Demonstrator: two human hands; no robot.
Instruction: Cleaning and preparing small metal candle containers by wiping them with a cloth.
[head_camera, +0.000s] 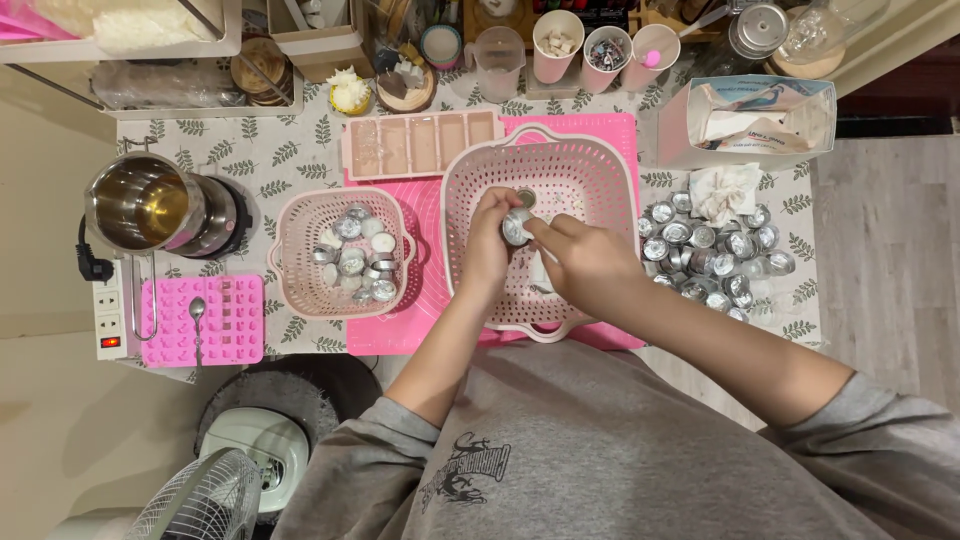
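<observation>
Both hands, left hand (487, 245) & right hand (585, 260), clamped one tealight cup (516, 227) over large pink basket (600, 175), prob. so debris dropped inside.

Small silver tealight cup (516, 227), tilted, held above the large pink basket (600, 175).

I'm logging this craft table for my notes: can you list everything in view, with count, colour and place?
Tealight cup: one, silver, held over large basket.
Large basket: one, pink, centre.
Small basket: one, pink, left, holding tealights.
Empty cups pile: many, silver, right.
Tray mould: one, pink, behind baskets.
Metal pot: one, steel, far left.
Grid mould: one, pink, under spoon.
Tissue box: one, white, right rear.
Left hand: grips cup.
Right hand: pinches cup.
</observation>
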